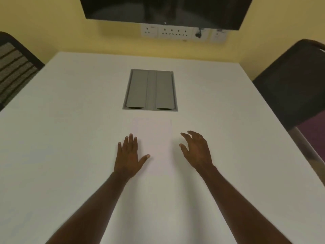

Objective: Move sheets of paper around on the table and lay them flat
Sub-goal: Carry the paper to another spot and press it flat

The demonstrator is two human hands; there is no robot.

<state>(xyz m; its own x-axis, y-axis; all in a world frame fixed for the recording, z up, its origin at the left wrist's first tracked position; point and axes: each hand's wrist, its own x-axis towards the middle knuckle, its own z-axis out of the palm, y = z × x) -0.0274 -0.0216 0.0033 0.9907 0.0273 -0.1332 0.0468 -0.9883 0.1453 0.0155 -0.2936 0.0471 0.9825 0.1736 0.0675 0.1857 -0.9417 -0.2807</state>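
Left hand (pixel 129 155) flat, fingers spread, pressing the left edge of a sheet of paper (pixel 155 138); right hand (pixel 196 148) open, curled, hovering just beside its right edge, holding nothing. Sheet seemingly flat on white desk (pixel 70 138), below grey cable hatch (pixel 150 89). Probably light, limp, slippery: best slid under flat palms or pinched at a corner.

One white sheet of paper (pixel 154 145) on one white table (pixel 70 138), edges faint so any stacking underneath can't be told. Two bare hands: left hand (pixel 129 155), right hand (pixel 197 150). One grey cable hatch (pixel 150 90) with two flaps, two dark chairs (pixel 15 67) (pixel 290 81), one wall screen (pixel 165 9), one socket strip (pixel 182 33).
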